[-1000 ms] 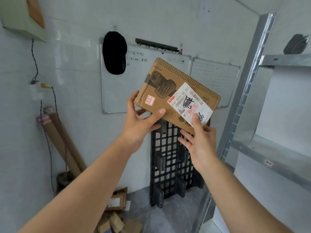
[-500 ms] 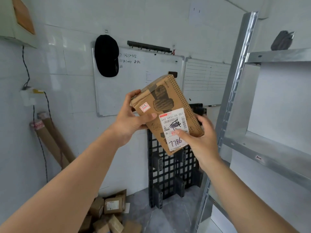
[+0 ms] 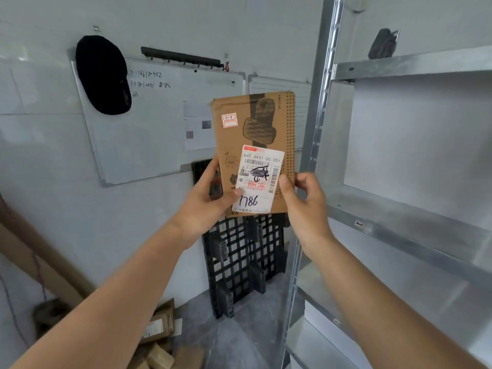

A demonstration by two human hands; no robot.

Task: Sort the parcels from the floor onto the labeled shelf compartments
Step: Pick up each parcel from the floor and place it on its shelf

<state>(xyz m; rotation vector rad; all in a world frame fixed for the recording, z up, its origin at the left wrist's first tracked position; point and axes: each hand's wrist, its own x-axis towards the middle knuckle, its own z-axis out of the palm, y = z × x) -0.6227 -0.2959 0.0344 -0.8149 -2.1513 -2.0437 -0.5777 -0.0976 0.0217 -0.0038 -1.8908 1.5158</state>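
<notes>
Both hands, L & R, pinch parcel by bottom edge; grip shallow, top-heavy — could tip/drop before shelf.

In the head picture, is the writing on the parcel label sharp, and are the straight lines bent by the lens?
Head view: the shipping label on the parcel is sharp enough to read the handwritten 1786; the whiteboard edges and the shelf post lean and bow from the wide lens; the parcels on the floor and the forearms at the bottom are soft; light is even, without hard shadows.
</notes>
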